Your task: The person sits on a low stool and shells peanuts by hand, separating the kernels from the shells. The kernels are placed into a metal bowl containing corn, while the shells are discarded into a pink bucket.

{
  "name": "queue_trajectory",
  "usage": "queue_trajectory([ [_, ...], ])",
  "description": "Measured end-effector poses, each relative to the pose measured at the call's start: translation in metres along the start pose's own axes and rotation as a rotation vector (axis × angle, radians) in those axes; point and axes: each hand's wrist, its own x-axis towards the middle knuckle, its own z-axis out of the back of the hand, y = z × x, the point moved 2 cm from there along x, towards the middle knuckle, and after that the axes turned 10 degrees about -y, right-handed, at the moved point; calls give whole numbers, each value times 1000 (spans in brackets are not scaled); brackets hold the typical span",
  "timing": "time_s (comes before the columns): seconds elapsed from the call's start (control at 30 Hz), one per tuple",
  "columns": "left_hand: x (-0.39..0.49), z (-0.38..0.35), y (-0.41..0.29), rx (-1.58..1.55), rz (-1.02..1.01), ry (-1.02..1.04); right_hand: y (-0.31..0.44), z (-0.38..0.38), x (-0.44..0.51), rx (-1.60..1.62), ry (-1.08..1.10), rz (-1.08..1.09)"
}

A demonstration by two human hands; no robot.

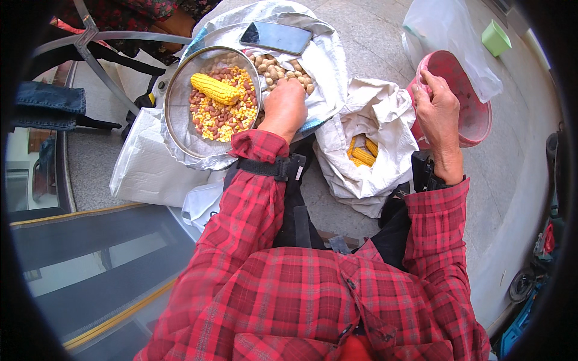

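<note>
My left hand [285, 108] reaches into unshelled peanuts [279, 72] in an opened white woven sack [327, 67]; its fingertips are hidden. Beside it, a round metal-rimmed sieve [174, 128] holds loose yellow corn kernels [221, 131], reddish shelled peanuts [201, 106] and one corn cob [216, 89] still bearing kernels. My right hand [437, 113] is over the near-left rim of a pink plastic bucket [483, 119], with thumb and forefinger bent close together. Whether anything is between those fingers cannot be seen. Below and between the hands, a white cloth sack [356, 189] contains several stripped-looking cobs [362, 155].
A smartphone [276, 37] lies on the sack's far side. Clear plastic sheeting [451, 40] hangs over the bucket, and a green container [496, 38] stands beyond it. At upper left is a metal frame [90, 35], with part of another person [176, 27] behind.
</note>
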Motion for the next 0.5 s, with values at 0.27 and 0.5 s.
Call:
queue_trajectory([
  [0.27, 6, -1, 1, -27, 39, -85, -3, 1, 0, -1, 1, -4],
  [0.5, 11, 20, -14, -457, -28, -473, 2, -9, -4, 288, 44, -138],
])
